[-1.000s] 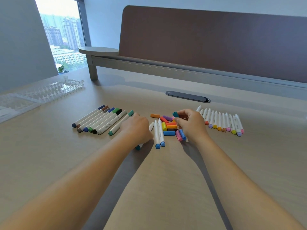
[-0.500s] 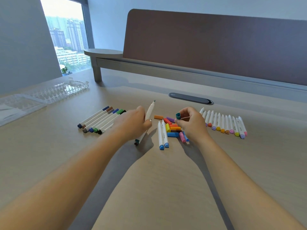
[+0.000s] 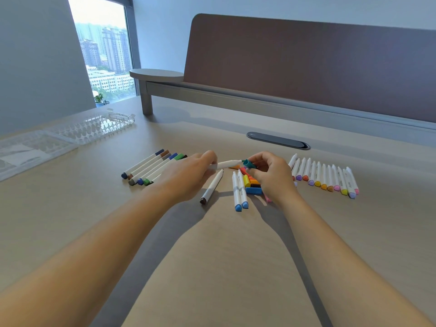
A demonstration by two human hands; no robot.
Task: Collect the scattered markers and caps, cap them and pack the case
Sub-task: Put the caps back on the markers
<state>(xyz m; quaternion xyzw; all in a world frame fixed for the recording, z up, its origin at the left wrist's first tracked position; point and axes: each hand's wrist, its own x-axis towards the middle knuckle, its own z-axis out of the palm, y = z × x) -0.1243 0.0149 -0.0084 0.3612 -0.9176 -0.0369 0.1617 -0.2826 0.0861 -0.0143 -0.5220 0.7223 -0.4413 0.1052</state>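
Note:
My left hand grips a white marker and holds it level above the table, its tip toward the right. My right hand pinches a teal cap right at that tip. Below them lie a loose pile of coloured caps, two uncapped blue-ended markers and one dark-ended uncapped marker. A row of capped markers lies to the left. A row of uncapped pastel markers lies to the right. The clear plastic case sits open at the far left.
A second clear tray, perhaps the case lid, lies at the left edge. A dark cable slot is set in the desk behind the markers. A raised shelf and brown divider panel stand at the back.
My left hand has lifted the white marker off the table and turned it level toward the right. My right hand has brought the teal cap to its tip.

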